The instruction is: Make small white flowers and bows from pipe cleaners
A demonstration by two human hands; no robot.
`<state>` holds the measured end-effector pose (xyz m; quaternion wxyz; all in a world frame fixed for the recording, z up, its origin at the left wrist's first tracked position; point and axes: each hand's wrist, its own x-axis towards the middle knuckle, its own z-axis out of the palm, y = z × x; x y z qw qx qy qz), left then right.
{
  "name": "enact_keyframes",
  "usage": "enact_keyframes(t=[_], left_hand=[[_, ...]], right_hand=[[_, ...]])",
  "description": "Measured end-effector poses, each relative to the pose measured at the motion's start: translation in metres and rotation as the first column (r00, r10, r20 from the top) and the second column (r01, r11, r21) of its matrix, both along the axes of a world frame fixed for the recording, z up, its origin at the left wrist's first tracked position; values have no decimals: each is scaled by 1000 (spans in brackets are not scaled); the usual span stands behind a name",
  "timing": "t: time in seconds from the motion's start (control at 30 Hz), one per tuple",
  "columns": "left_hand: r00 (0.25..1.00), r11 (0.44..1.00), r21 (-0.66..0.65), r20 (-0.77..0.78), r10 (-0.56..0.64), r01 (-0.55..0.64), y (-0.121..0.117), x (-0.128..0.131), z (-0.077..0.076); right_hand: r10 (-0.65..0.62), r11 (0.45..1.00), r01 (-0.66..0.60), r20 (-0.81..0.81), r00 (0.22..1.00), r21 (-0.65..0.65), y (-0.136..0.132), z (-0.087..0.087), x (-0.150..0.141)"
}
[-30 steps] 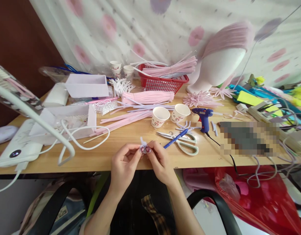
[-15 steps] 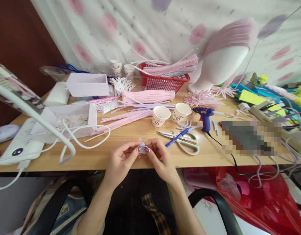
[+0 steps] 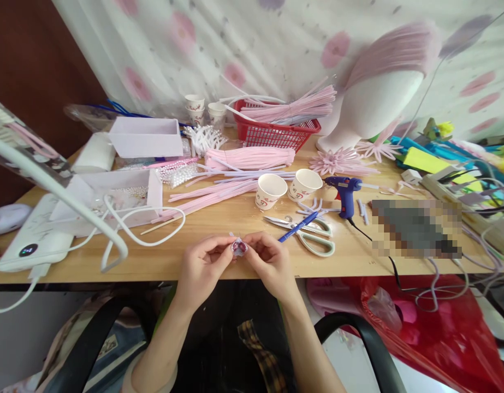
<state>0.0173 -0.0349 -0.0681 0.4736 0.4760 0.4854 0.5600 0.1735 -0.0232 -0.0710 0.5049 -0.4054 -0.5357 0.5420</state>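
Note:
Both hands meet near the front edge of the wooden table, thumbs side by side. My left hand (image 3: 207, 261) is closed in a pinch on a small pale lilac piece (image 3: 237, 252), which looks like bent pipe cleaner. From the other side my right hand (image 3: 268, 262) pinches the same piece. The thumbs cover most of it, so its exact shape is hidden. Just right of my right hand lie a blue pen (image 3: 297, 227) and scissors (image 3: 315, 243) with pale green handles, the pen across the scissors. Two paper cups (image 3: 271, 191) stand beyond the hands.
A blue glue gun (image 3: 345, 195) stands to the right, its black cord trailing off the front edge. Pink pipe cleaners (image 3: 252, 158) lie behind the cups, before a red basket (image 3: 276, 134). A white cable (image 3: 165, 240) loops at left. A white mannequin head (image 3: 378, 103) stands behind.
The two thumbs have come closer together over the lilac piece, covering more of it. The view has shifted slightly; the table items look unmoved.

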Motion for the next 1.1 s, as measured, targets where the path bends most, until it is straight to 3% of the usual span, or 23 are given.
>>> enact_keyframes(t=[0.33,0.5,0.7,1.1], left_hand=[[987,997,53,-149,62,-54,-2,5,1],[993,998,7,-95,67,-66,0,6,0],[997,997,-60,60,44,-40,-1,4,5],[999,999,48,-40,22,-20,1,2,3]], right_hand=[[-108,990,97,120,987,99,0,3,-4],[-102,993,99,55,993,68,0,3,-4],[-10,999,11,-43,999,30,1,2,0],[-79,996,78,11,997,39,3,-3,1]])
